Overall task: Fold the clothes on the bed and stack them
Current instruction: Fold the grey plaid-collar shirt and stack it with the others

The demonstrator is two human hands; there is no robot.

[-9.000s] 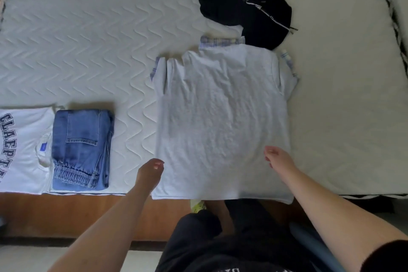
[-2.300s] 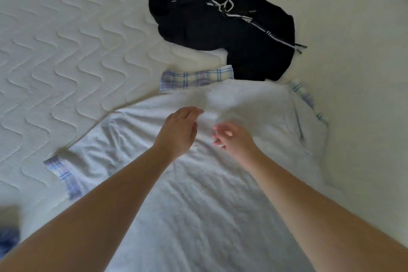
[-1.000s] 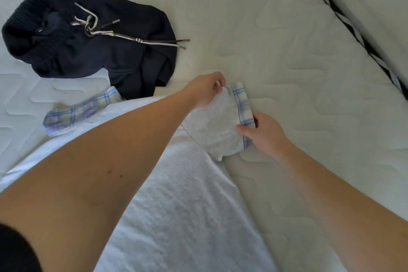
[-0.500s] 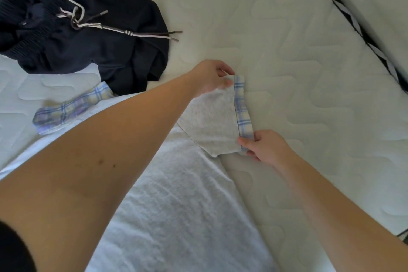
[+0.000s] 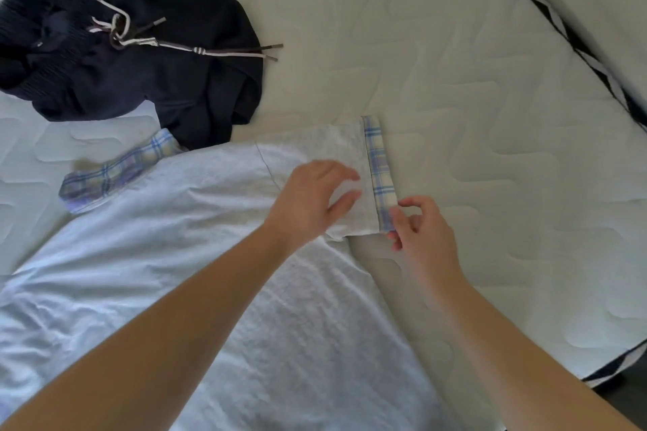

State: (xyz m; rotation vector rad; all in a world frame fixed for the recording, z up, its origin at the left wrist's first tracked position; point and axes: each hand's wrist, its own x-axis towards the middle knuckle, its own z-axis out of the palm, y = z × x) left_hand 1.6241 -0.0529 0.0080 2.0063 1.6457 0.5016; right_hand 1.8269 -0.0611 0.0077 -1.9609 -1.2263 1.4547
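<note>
Head — sleeve [image 5: 350, 178] points right | right hand [image 5: 425, 231] perhaps pinches cuff [image 5: 380, 173]

Bed [image 5: 455, 63]: white quilted cloth, matt, stitched wavy channels, slightly puffy; edge piping [image 5: 560, 24] woven black-and-white tape. Shirt [image 5: 245, 308]: pale grey-white soft knit cloth, matt, finely textured, lightly creased. Its sleeve cuff [image 5: 380, 171] and collar [image 5: 115, 171]: thinner woven plaid cloth, blue and cream, smooth, flat. Dark hoodie [image 5: 157, 80]: navy heavy knit, matt, ribbed on the hood part, crumpled; drawcords [image 5: 210, 52] flat woven cord, white and grey, with dark tips.
</note>
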